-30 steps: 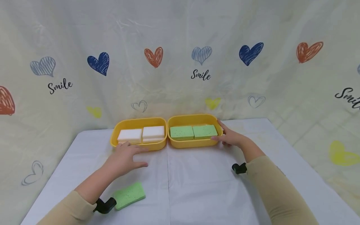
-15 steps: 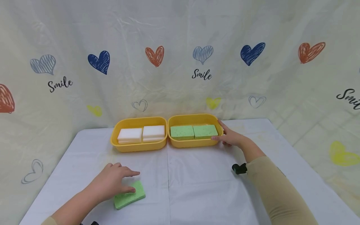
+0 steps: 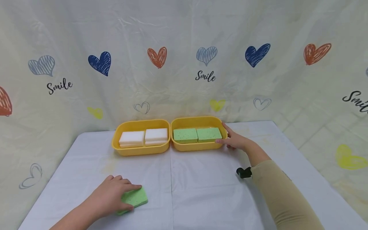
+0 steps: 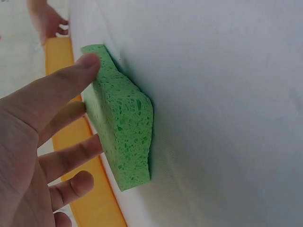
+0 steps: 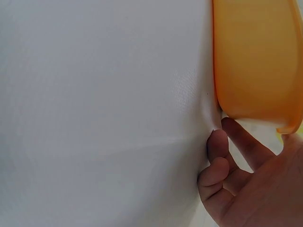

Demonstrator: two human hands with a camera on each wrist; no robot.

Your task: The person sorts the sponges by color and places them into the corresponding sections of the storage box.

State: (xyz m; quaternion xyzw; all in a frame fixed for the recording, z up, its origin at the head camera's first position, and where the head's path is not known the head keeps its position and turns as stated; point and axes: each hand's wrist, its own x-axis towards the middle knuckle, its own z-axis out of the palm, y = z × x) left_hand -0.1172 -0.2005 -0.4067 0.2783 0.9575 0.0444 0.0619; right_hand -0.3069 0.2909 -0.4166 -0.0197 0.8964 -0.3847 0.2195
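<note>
On the white table, a green sponge (image 3: 138, 197) lies flat near the front left. My left hand (image 3: 107, 197) spans it, thumb at the near edge and index finger at the far edge; the palm covers its left part. In the left wrist view the thumb tip presses the porous side of the sponge (image 4: 130, 127), with the other fingers along its opposite face. Farther back, my right hand (image 3: 237, 140) holds the right end of a yellow tray (image 3: 198, 147), thumb over its front rim. Two green sponges (image 3: 209, 134) show side by side in that tray.
A second yellow tray (image 3: 141, 150) stands against the left end of the first and holds white sponges (image 3: 131, 137). Behind both hangs a pale curtain (image 3: 178, 28) printed with hearts. A fold line runs down the tablecloth (image 3: 201, 188).
My left hand has drawn back from the white sponges' tray toward the front and come down over the loose green sponge. The right hand has stayed at its tray.
</note>
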